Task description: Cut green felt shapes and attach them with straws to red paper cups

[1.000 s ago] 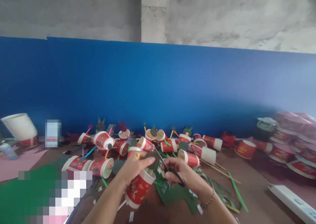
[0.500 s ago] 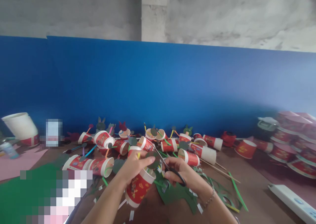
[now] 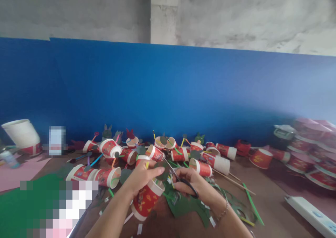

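My left hand (image 3: 140,177) is wrapped round the top of a red and white paper cup (image 3: 146,200), tilted toward me just above the table. A dark round paper piece (image 3: 162,170) sits at the cup's rim by my fingertips. My right hand (image 3: 193,186) grips black-handled scissors (image 3: 181,181), their blades pointing up-left toward that dark piece. Both hands are closed and almost touching each other.
Behind my hands lies a heap of red paper cups (image 3: 157,154) with coloured sticks. Green paper scraps (image 3: 189,206) lie under my hands, a green sheet (image 3: 31,196) at left. Red bowls (image 3: 309,150) stack at right, a white tub (image 3: 22,134) far left. A blue wall panel (image 3: 168,91) backs the table.
Almost nothing has moved. The cup in my left hand has shifted very slightly lower and left; the scissors stay at the dark paper piece.
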Demonstrator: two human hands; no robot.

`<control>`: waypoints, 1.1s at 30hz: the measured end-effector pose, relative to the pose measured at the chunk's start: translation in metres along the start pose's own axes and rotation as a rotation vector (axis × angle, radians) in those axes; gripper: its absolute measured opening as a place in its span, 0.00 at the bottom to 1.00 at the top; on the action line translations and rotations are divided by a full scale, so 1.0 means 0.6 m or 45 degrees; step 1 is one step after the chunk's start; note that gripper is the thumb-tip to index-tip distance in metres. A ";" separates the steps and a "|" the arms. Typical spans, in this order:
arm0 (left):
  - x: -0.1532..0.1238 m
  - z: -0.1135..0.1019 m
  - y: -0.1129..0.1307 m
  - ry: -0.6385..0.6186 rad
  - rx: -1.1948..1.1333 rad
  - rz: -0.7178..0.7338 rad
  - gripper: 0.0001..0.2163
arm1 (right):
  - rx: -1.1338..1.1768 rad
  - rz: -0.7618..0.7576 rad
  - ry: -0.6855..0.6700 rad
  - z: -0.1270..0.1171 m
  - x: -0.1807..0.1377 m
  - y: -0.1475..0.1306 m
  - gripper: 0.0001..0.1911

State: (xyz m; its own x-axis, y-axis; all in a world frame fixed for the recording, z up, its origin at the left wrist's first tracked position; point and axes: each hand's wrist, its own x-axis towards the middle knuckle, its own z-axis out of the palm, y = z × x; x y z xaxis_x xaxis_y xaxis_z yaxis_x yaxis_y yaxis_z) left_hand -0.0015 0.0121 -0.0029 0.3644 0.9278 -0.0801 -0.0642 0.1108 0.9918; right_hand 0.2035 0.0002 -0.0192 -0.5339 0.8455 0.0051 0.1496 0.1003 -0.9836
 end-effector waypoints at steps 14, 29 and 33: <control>0.001 -0.011 -0.010 0.086 0.195 -0.029 0.12 | -0.142 0.073 -0.011 -0.012 -0.005 0.003 0.13; 0.007 -0.004 -0.001 0.118 -0.174 0.098 0.11 | -1.081 0.358 -0.056 0.026 0.001 0.060 0.21; 0.018 0.001 -0.016 0.240 -0.260 0.100 0.11 | -1.240 0.333 -0.027 0.053 0.003 0.060 0.18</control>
State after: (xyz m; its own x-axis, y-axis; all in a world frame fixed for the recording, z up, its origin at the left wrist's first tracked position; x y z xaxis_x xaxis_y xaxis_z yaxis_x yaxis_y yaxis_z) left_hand 0.0036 0.0212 -0.0131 0.1727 0.9842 -0.0401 -0.2781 0.0878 0.9565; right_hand 0.1814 -0.0115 -0.0601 -0.4004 0.8937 -0.2026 0.8738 0.3059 -0.3780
